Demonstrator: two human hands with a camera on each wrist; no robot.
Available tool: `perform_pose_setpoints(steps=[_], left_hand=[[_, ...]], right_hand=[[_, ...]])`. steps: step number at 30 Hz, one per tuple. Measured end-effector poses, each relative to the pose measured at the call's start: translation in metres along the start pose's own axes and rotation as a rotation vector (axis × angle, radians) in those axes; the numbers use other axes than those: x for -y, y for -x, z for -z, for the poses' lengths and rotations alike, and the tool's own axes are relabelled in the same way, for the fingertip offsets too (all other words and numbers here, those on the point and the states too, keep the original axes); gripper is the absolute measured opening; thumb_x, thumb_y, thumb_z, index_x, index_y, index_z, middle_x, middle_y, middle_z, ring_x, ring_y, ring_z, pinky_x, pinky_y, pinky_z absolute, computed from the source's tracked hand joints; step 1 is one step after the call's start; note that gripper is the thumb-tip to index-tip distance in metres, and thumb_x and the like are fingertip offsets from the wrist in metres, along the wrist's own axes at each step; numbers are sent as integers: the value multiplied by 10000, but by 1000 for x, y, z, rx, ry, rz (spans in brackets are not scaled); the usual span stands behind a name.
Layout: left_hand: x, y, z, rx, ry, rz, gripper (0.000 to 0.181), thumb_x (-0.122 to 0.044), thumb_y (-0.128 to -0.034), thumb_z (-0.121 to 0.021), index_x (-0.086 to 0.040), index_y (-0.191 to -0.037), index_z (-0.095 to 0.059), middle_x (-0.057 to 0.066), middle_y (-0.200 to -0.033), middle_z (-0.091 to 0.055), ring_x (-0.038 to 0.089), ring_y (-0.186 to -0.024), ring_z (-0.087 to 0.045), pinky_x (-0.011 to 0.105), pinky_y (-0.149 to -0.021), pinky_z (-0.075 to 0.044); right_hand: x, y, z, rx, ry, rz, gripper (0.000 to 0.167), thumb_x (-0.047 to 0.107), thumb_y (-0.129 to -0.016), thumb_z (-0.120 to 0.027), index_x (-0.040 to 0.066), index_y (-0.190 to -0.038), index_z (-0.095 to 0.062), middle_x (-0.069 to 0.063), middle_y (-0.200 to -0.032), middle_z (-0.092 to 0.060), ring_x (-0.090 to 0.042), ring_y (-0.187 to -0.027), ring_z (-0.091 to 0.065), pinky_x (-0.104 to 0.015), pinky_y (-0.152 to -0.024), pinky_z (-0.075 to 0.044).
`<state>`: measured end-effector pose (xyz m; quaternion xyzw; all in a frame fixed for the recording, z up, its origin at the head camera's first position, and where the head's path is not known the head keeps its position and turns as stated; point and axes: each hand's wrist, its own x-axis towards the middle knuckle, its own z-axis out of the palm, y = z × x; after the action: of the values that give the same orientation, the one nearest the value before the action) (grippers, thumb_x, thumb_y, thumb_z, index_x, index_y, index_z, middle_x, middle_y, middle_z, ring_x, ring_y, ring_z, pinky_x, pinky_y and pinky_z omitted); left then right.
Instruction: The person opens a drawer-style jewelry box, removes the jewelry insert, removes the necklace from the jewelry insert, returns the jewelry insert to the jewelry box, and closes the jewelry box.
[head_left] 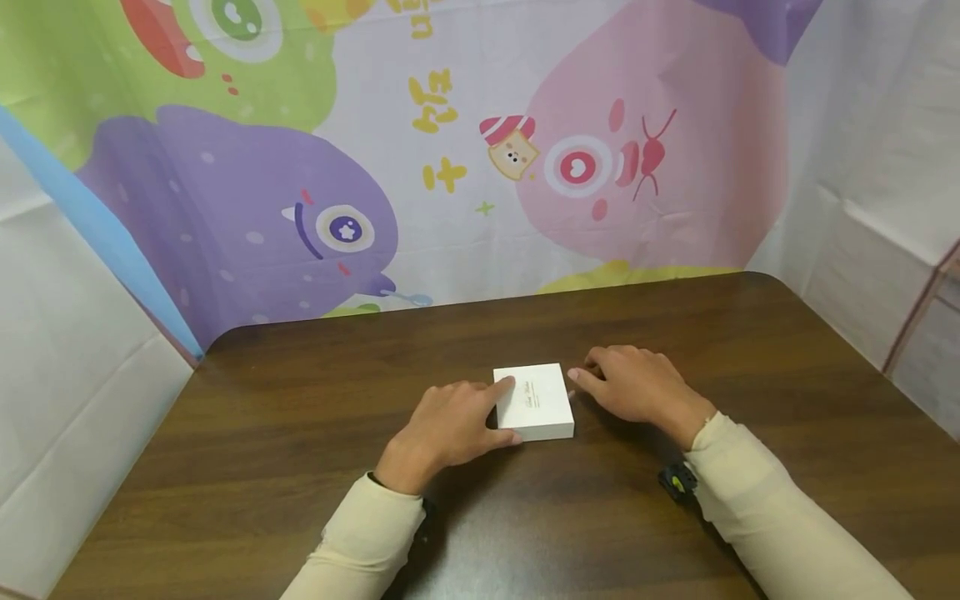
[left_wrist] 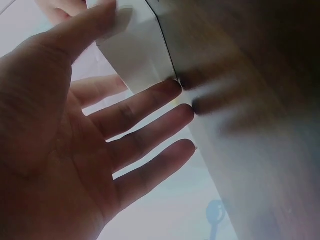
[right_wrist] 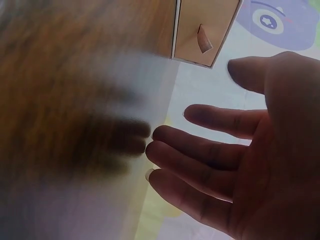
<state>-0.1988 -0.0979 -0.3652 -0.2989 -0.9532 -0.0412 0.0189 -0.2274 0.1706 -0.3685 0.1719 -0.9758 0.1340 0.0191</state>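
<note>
A flat white box [head_left: 534, 400] with small gold lettering on top lies on the brown table. My left hand [head_left: 453, 423] holds its left side: the index finger rests over the top and the thumb lies against the near face. In the left wrist view, the other fingers [left_wrist: 145, 145] are spread, with tips close to the tabletop. A short ribbon tab [right_wrist: 204, 40] sticks out of the box's right face. Just right of it, my right hand [head_left: 637, 385] hovers apart from the box, its fingers loosely bent and holding nothing.
The dark wood-grain table [head_left: 300, 408] has a rounded far edge. Behind it hangs a cloth with cartoon figures [head_left: 450, 250]. Pale panels [head_left: 67, 400] stand along both sides. A small black device [head_left: 677, 482] is strapped at the right wrist.
</note>
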Motion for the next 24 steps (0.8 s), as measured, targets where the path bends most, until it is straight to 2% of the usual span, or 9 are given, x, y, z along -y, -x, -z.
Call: perform_pose_setpoints(steps=[6,15,24], left_hand=[[0,0,0,8,-7,7,720,-582,-879,-698,-195,-1460,-523,45,-1138,-710,210,-951,-679,416,-686,-513],[-3,-1,0,3,-20,2,694,-571,-898,-679,-173,-1445,-522,46,-1078,-712,207,-910,-680,421,-664,-510],[-7,-1,0,-19,-47,1,618,-574,-900,-674,-158,-1345,-567,28,-955,-711,206,-825,-678,418,-625,-500]], right_hand=[[1,1,0,10,21,19,351,371,-1003,-592,96,-1197,-691,-54,-1120,-698,-288,-1029,-661,-535,-823,-507],[2,3,0,32,30,45,257,260,-985,-622,129,-1188,-708,-53,-1129,-699,-292,-1044,-653,-541,-822,-507],[1,3,1,34,26,61,223,248,-973,-644,173,-1167,-726,-22,-1105,-697,-262,-1012,-654,-519,-797,-514]])
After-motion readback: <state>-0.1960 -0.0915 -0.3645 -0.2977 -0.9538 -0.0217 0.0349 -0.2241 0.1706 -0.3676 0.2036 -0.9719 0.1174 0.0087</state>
